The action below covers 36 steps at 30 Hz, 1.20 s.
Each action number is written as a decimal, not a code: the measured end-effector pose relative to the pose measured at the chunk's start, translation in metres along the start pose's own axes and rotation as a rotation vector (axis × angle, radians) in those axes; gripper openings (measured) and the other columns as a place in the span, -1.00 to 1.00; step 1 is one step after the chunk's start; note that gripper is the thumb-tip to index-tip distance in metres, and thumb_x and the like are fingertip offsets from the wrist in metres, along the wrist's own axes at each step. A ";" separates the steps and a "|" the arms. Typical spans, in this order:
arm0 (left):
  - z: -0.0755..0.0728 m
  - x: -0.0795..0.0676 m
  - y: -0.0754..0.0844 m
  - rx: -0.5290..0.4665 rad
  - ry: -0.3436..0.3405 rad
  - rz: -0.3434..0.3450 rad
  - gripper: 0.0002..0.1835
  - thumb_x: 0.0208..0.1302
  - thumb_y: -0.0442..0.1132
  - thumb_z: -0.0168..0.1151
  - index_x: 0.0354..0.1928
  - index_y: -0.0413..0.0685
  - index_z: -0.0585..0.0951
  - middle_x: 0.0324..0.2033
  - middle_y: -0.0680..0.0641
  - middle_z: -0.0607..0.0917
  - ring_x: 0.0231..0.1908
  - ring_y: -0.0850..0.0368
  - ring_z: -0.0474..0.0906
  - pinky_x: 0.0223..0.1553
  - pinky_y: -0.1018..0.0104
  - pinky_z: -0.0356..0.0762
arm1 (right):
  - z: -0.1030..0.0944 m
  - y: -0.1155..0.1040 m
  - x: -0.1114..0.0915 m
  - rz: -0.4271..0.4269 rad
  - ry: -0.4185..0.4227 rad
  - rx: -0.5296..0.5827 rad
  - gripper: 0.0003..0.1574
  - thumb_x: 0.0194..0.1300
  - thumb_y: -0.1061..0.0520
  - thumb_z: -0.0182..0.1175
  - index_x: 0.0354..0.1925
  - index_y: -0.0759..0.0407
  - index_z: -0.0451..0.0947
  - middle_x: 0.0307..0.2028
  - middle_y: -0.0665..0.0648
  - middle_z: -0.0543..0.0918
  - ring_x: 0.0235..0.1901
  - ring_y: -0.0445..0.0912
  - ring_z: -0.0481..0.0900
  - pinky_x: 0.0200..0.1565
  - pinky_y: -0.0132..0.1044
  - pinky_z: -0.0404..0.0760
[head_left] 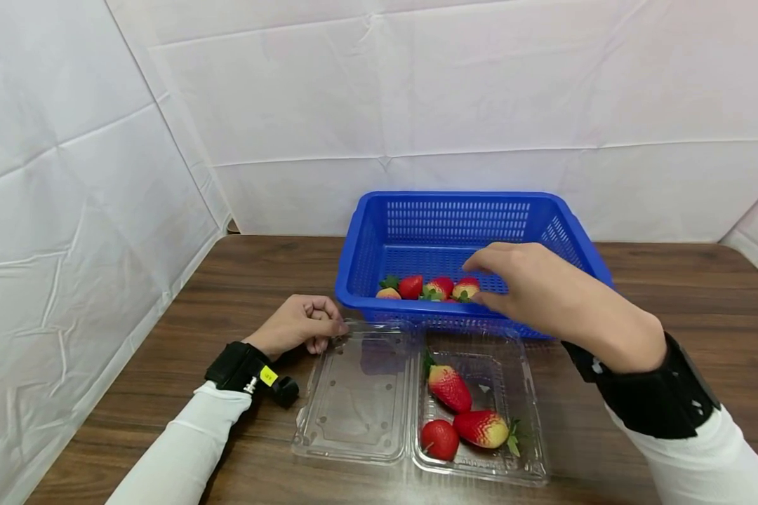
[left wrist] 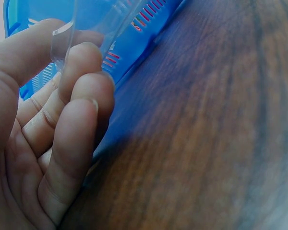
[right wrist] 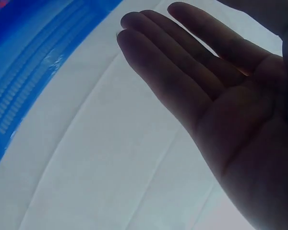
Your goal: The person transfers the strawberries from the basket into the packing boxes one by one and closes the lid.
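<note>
My left hand (head_left: 306, 324) pinches the far left corner of a clear plastic clamshell's lid (head_left: 360, 400) between thumb and curled fingers; the left wrist view shows the plastic edge (left wrist: 62, 43) there. The clamshell lies open, and its tray (head_left: 524, 456) holds three strawberries: one elongated (head_left: 448, 388), one with leaves to the right (head_left: 482, 428) and a rounder one (head_left: 439, 440). Over the right front of a blue basket (head_left: 461, 198) hovers my right hand (head_left: 537, 287), fingers extended and holding nothing. Several strawberries (head_left: 410, 286) lie in the basket, left of that hand's fingertips.
The basket stands behind the clamshell, its front rim close to the tray's far edge. A brown wooden table (head_left: 657, 294) carries everything. White cloth (head_left: 480, 91) hangs behind and on the left side.
</note>
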<state>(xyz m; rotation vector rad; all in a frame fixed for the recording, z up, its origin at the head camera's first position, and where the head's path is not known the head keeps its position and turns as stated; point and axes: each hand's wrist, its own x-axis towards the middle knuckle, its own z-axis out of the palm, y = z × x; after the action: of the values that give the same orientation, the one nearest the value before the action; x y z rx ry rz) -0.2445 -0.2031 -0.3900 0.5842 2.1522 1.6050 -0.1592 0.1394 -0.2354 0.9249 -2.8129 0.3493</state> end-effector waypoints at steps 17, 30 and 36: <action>0.000 -0.003 0.001 -0.018 0.007 -0.007 -0.74 0.15 -0.14 0.40 -0.32 -0.19 0.59 -0.69 -0.02 0.61 -0.66 0.11 0.50 -0.67 0.40 0.52 | 0.017 0.036 0.011 0.081 -0.081 0.042 -0.61 0.14 0.22 0.38 -0.03 0.27 0.60 -0.11 0.22 0.69 -0.08 0.06 0.61 -0.05 0.07 0.64; 0.000 -0.002 0.001 -0.005 0.002 -0.006 -0.73 0.16 -0.13 0.39 -0.32 -0.19 0.59 -0.69 -0.03 0.61 -0.66 0.10 0.51 -0.66 0.39 0.52 | 0.033 0.055 0.017 0.102 -0.138 0.104 -0.67 0.17 0.22 0.36 -0.06 0.22 0.62 -0.15 0.20 0.71 -0.13 0.03 0.63 -0.06 0.04 0.65; 0.000 -0.001 0.002 0.000 0.007 -0.010 -0.74 0.16 -0.14 0.39 -0.33 -0.19 0.59 -0.69 -0.04 0.61 -0.66 0.10 0.51 -0.66 0.39 0.52 | 0.037 0.061 0.020 0.122 -0.158 0.144 -0.68 0.18 0.24 0.34 -0.06 0.25 0.62 -0.17 0.21 0.71 -0.15 0.02 0.64 -0.06 0.05 0.65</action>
<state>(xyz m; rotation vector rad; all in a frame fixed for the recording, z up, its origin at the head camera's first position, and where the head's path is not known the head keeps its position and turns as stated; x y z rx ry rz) -0.2436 -0.2029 -0.3882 0.5683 2.1563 1.6043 -0.2144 0.1656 -0.2770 0.8445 -3.0313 0.5236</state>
